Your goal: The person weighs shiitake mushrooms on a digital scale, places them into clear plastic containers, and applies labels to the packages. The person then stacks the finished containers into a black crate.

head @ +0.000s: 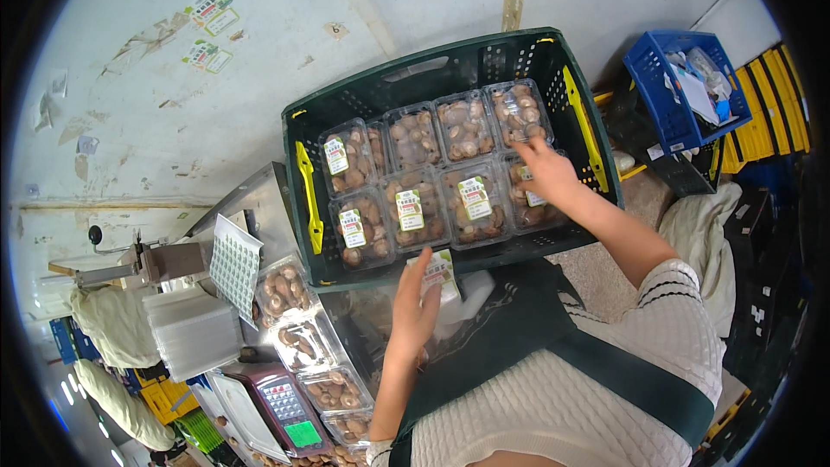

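Observation:
A dark green plastic crate [425, 74] holds several clear clamshell packs of brown mushrooms in two rows. My right hand [548, 172] reaches over the right end, fingers spread, between the rear corner pack [519, 110] and the front corner pack [528, 198]. It partly covers the front one's label; whether the fingertips press on either pack is unclear. Labels show on the front-row packs, such as the middle pack [476, 204], and on the rear left pack [347, 155]. Just outside the crate's near edge, my left hand [415, 311] has a printed label [441, 269] at its fingers, with whitish backing beside it.
At left, a steel table bears filled mushroom packs [331, 389], a digital scale [292, 412], stacked clear lids [191, 331] and a label sheet [235, 266]. A blue crate [687, 84] stands at right near yellow crates [771, 110]. A white wall [272, 78] rises behind.

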`<state>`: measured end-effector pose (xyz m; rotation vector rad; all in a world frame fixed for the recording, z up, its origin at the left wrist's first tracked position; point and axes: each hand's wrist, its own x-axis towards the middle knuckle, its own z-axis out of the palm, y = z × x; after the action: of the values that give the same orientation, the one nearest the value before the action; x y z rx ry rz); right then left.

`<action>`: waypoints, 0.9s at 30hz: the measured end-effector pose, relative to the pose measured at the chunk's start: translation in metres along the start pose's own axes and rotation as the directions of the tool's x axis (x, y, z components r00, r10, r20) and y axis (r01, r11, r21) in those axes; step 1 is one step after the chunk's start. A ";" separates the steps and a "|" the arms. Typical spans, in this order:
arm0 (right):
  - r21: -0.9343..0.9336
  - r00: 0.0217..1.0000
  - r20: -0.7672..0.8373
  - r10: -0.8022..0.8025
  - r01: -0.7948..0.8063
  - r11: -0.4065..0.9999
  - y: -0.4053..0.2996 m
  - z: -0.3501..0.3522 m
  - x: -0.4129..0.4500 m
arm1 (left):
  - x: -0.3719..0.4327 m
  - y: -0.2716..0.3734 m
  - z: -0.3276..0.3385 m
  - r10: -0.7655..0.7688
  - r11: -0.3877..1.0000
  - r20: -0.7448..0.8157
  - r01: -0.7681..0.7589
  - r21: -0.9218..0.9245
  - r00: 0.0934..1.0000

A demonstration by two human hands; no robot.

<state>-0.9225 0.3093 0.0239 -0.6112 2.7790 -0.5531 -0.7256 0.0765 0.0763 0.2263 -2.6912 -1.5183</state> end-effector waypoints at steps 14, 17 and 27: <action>0.626 0.999 0.015 0.049 -0.047 0.779 -0.024 0.004 0.082 | -0.008 -0.020 0.002 -0.435 0.881 0.072 0.441 -0.173 0.898; 0.168 0.987 -0.146 0.073 -0.048 0.985 0.065 0.014 0.145 | -0.015 -0.008 0.003 -0.374 0.902 -0.076 0.343 -0.263 0.924; 0.608 0.921 0.127 -0.368 0.221 0.763 -0.046 0.020 0.089 | 0.018 0.006 0.018 -0.247 0.964 -0.196 0.219 -0.151 0.949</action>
<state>-0.9792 0.2250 0.0113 -0.8961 2.1131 -1.2492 -0.7464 0.0919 0.0715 0.6827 -2.4604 -1.6119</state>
